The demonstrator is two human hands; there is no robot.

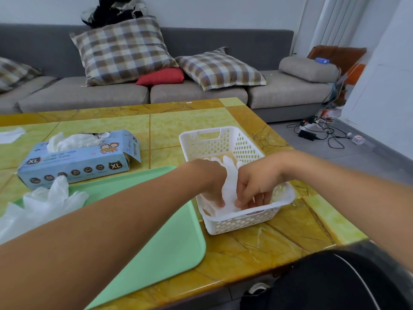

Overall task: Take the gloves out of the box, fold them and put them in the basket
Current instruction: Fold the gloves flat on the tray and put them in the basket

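Observation:
Both hands reach into the white perforated basket (225, 139) on the table's right side. My left hand (212, 182) and my right hand (254, 186) pinch a translucent white glove (229, 186) between them, low inside the basket, its fingers pointing up and away. A light blue glove box (78, 162) marked XL lies at the left, with gloves bunched out of its top opening. One loose glove (44, 202) lies spread over the left end of the green tray (161, 238).
The yellow and amber tiled table (279, 240) ends close to my body. A white scrap (11, 134) lies at the far left. Behind the table stands a grey sofa (196, 92) with plaid cushions. Cables and a power strip (312, 128) lie on the floor at the right.

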